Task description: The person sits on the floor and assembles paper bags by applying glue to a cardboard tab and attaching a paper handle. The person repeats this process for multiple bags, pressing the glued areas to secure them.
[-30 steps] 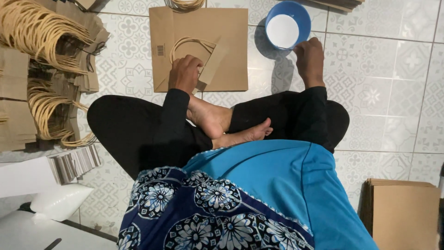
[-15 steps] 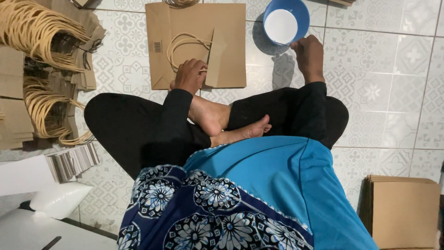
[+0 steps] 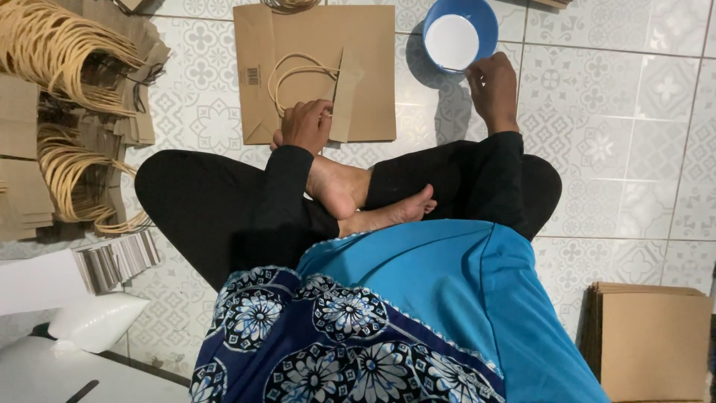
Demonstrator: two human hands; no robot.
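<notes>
Right, seated cross-legged on a patterned tile floor (image 3: 641, 112), the person works w/ a flat brown paper bag (image 3: 317, 45) lying at about 12 o'clock, just past the bare feet (image 3: 358, 195).

Left hand (image 3: 306, 125) rests on the bag's near edge, fingers curled down over a narrow brown card strip (image 3: 344, 97) and the end of the pale rope handle (image 3: 294, 75) that loops across the bag's face – whether it's pinching or only pressing, can't tell. The strip stands a bit tilted, running from the hand toward 12.

Right hand (image 3: 494, 88) is at roughly 1 o'clock, loosely curled, fingertips at the near rim of a blue bowl (image 3: 462, 33) holding something white. It holds nothing that shows; actual contact w/ the rim is hard to make out. Bowl sits just beside the bag's right edge – close, maybe touching.

At 9–10 o'clock, a heap of finished bags w/ rope handles (image 3: 67, 67), piled in disorder. At about 8 o'clock, a bundle of small grey card strips (image 3: 119, 261) fanned on edge, and near it a white plastic pouch (image 3: 93, 319). At 4 o'clock, a stack of flat brown sheets (image 3: 652, 339), well apart from both hands.
</notes>
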